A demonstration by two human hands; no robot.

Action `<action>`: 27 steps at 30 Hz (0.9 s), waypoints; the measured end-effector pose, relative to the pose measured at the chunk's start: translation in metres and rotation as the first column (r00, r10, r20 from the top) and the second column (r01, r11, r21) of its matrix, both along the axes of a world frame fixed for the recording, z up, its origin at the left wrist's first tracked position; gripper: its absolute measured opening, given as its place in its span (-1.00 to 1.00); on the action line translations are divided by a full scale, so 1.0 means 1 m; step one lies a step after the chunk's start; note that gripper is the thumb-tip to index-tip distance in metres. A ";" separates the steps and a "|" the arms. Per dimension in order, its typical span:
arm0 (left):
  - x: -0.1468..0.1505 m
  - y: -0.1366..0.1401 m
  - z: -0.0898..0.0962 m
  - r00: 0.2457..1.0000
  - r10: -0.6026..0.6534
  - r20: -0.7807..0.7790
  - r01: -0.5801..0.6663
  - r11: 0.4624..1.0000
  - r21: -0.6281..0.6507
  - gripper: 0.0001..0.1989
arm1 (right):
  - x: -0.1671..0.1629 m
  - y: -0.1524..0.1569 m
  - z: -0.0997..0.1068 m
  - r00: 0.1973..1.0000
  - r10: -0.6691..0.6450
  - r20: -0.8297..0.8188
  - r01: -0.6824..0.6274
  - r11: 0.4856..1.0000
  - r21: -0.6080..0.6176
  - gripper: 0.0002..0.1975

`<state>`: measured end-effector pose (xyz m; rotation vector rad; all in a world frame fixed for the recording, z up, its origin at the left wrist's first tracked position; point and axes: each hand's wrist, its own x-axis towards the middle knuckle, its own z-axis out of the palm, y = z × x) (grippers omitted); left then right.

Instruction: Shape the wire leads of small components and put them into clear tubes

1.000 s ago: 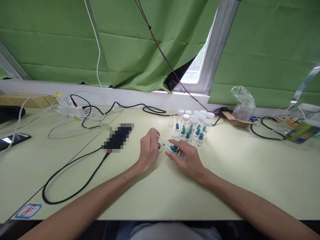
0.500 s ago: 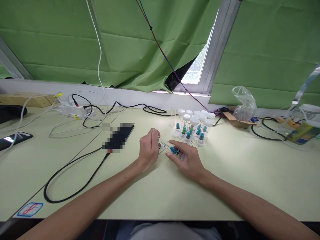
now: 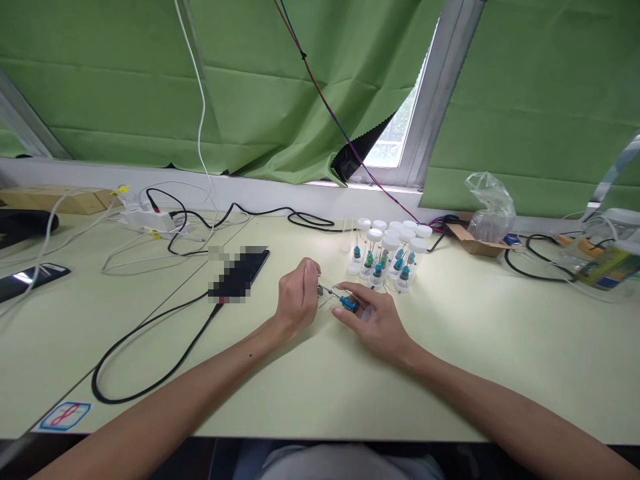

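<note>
Between my hands, a clear tube lies tilted, its walls only faintly visible. Inside it shows a blue piece with a thin metal rod pointing left. My left hand is closed in a fist around the tube's left end, and a small grey bit peeks out by its fingers. My right hand grips the other end between thumb and fingers, near a translucent round base. Just beyond stand several clear tubes with white caps, holding similar blue or green pieces.
A black phone-like device, partly blurred out, lies left with a black cable looping forward. White power adapters sit at the back left. A cardboard box with a plastic bag and a yellow-green container stand right.
The blue piece has tilted or slid slightly lower, and its rod shows more clearly by my left fingers. Both hands keep nearly the same place; the whole view has shifted slightly.
</note>
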<state>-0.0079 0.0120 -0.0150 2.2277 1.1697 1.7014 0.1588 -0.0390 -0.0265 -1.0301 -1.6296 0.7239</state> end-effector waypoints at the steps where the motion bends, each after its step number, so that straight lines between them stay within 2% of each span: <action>1: 0.000 0.000 0.000 1.000 0.000 0.002 0.000 1.000 -0.002 -0.66 | 0.000 0.000 0.000 1.000 0.005 -0.007 -0.005 1.000 -0.012 -0.62; 7: 0.000 -0.004 -0.001 0.999 0.007 0.042 -0.005 1.000 -0.028 -0.65 | 0.000 0.001 0.001 0.995 0.059 -0.075 -0.065 0.995 -0.073 -0.62; 11: 0.002 -0.002 0.001 0.992 -0.047 0.116 0.063 0.989 -0.134 -0.62 | -0.001 0.003 0.002 0.993 0.045 -0.106 -0.056 0.993 -0.105 -0.60; 14: 0.003 0.003 0.005 0.970 -0.136 0.200 0.181 0.957 -0.228 -0.58 | -0.001 0.006 0.003 0.990 0.028 -0.137 -0.048 0.988 -0.147 -0.59; 18: 0.001 0.008 0.010 0.927 -0.234 0.294 0.325 0.891 -0.317 -0.55 | 0.002 0.009 0.006 0.985 0.087 -0.151 -0.118 0.970 -0.214 -0.60; 22: -0.001 0.008 0.013 0.908 -0.248 0.337 0.368 0.857 -0.361 -0.51 | 0.004 0.009 0.010 0.980 0.122 -0.160 -0.160 0.955 -0.252 -0.59; 27: -0.002 0.007 0.016 0.909 -0.259 0.326 0.376 0.849 -0.372 -0.49 | 0.005 0.008 0.014 0.964 0.179 -0.195 -0.232 0.926 -0.298 -0.57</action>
